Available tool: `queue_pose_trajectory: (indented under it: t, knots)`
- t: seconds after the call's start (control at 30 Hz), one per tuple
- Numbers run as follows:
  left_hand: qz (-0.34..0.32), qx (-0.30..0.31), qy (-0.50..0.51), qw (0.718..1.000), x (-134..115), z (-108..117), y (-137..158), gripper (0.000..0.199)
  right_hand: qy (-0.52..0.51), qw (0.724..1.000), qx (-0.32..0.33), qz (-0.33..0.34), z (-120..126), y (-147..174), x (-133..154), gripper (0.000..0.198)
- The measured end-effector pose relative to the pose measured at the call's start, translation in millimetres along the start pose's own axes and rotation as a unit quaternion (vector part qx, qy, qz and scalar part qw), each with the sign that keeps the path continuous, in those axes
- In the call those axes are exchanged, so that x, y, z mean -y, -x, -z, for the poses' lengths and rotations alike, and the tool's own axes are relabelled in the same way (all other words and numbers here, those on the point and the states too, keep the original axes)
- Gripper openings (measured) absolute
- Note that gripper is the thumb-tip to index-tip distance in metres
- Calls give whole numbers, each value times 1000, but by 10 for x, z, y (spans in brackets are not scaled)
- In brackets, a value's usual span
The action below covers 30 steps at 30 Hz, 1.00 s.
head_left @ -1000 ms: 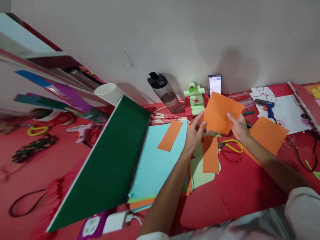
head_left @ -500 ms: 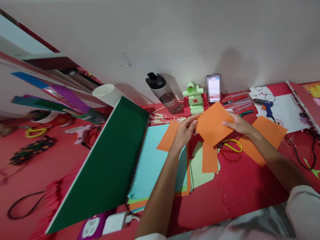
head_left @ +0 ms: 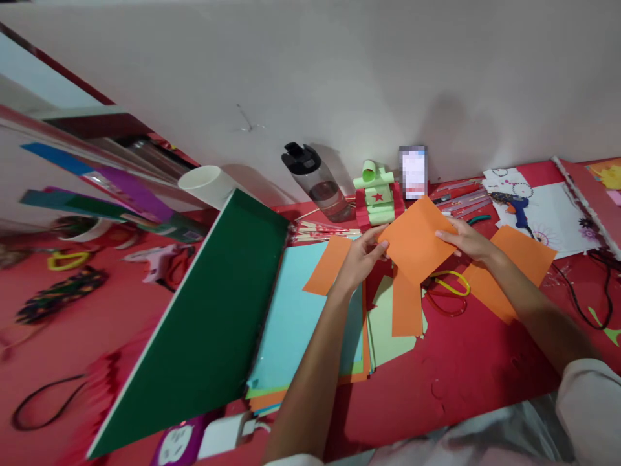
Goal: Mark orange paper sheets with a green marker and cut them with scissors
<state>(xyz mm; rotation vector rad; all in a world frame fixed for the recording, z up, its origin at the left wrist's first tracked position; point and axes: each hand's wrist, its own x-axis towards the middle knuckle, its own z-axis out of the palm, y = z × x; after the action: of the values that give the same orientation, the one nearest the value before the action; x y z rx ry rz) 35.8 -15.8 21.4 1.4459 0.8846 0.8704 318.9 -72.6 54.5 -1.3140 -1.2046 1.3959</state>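
Orange paper square (head_left: pixel 418 241): held up above the worktop (head_left: pixel 485 375) between both hands, turned corner-down like a diamond; flat, matte, crisp-edged.
Left hand (head_left: pixel 361 259): partly closed, pinching the square's left corner, thumb at the edge, fingers mostly behind.
Right hand (head_left: pixel 469 243): partly closed, gripping the right side, thumb flat on the front face, other fingers largely hidden.
Orange strip (head_left: pixel 406 307): smooth rectangle, its upper end hidden by the square, its lower part over pale green paper (head_left: pixel 391 336) with ragged edges.
Scissors (head_left: pixel 451 272): yellow and red plastic loops, just beside the strip.
Paper model (head_left: pixel 378 195): rolled light-green tubes, red sides and a red star, beyond the square.
Light-blue sheets (head_left: pixel 303 323): stacked flat beside a stiff, tilted dark-green board (head_left: pixel 204 323).
Since one second ago: the square has come lower and turned, uncovering the phone (head_left: pixel 413 171); over the last half second it has barely shifted.
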Motion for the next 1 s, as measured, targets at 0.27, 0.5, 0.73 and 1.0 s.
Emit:
queue_pose_trajectory:
  t: [0.27,0.5,0.73,1.0]
  knots:
    - [15,63,-10,998,-33,-87,27,69,29,999,25,19,47,-25,-14,55]
    - [69,-17,32,997,-63,-123,29,56,-14,997,-36,71,89,-113,-65,47]
    - [69,106,-11,992,-108,-111,57,59,21,993,-92,69,95,-122,-33,40]
    - [37,161,-353,921,-140,55,153,58,-27,983,-168,69,383,-184,-9,39]
